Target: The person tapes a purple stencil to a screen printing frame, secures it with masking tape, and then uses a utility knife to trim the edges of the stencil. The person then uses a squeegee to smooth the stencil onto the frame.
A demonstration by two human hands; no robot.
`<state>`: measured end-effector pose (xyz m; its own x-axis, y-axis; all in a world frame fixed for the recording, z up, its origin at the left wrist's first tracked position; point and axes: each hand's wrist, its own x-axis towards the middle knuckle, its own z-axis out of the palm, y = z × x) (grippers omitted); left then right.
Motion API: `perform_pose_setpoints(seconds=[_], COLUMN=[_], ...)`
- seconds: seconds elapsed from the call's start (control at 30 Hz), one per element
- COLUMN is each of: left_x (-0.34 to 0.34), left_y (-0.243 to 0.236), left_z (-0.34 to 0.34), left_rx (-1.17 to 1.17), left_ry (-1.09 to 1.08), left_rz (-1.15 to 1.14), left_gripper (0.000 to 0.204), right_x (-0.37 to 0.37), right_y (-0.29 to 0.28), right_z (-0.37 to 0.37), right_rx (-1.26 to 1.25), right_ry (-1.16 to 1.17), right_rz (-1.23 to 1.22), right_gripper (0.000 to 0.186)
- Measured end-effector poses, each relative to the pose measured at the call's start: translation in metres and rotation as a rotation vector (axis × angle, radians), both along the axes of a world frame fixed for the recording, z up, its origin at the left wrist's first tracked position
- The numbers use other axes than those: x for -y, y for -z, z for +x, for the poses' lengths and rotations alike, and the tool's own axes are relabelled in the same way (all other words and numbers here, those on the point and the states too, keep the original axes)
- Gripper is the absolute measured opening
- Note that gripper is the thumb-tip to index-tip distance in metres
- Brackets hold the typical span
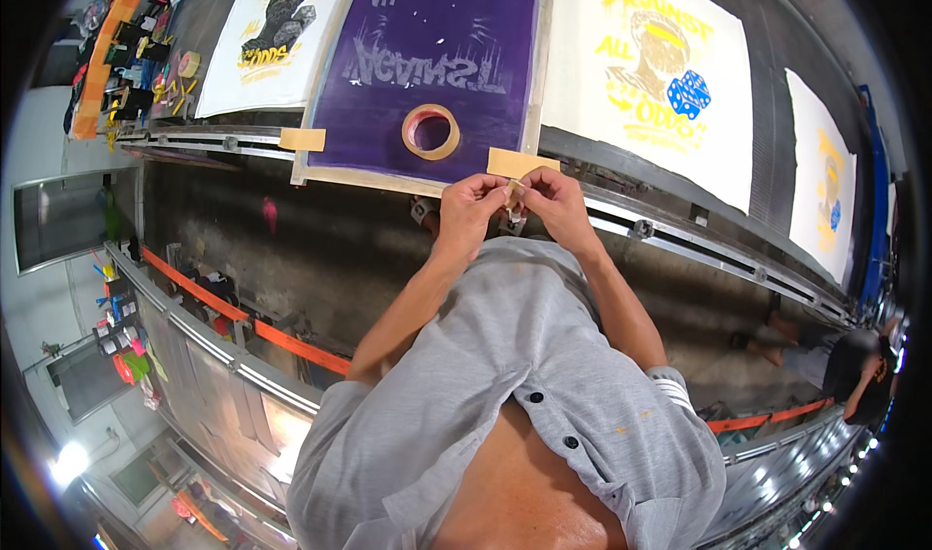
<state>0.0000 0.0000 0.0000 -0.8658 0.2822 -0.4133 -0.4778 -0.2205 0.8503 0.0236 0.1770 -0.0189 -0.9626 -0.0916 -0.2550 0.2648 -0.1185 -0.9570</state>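
Observation:
My left hand [470, 210] and my right hand [557, 203] meet at the near edge of a screen-printing frame. Both hands are closed, thumbs and forefingers pinching a small crumpled tan piece of tape [514, 197] between them. The frame has a purple mesh [379, 123] with pale lettering on it, upside down from here. On the mesh lies a roll of tan tape [445, 149], left of my hands. A strip of tan tape [524, 160] sits at the near right corner, just beyond my fingers, and another strip [303, 139] at the near left corner.
Printed white fabric sheets [582, 103] lie on the dark table on both sides of the screen. A metal rail [699, 247] runs along its near edge. Tools and containers [136, 55] crowd the far left. Another person [843, 364] is at the right, beside the aisle.

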Motion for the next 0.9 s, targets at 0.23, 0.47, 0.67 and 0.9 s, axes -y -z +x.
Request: perform_pose_setpoints(seconds=[0.23,0.47,0.67,0.9], left_x=[0.003,0.006,0.008,-0.032], left_y=[0.009,0.01,0.031,0.04], left_z=[0.004,0.005,0.021,0.008], left_rx=[0.217,0.023,-0.399,0.283], left_ry=[0.017,0.089,0.389,0.14], left_rz=[0.074,-0.04,-0.423,0.194], left_gripper=[0.012,0.012,0.015,0.018], right_x=[0.006,0.012,-0.005,0.004], right_y=[-0.009,-0.009,0.004,0.011], right_z=[0.011,0.023,0.036,0.037], right_rx=[-0.822,-0.24,-0.245,0.326], right_ry=[0.034,0.136,-0.138,0.549], right_rz=[0.709,0.234,0.762,-0.333], right_gripper=[0.015,0.017,0.017,0.017])
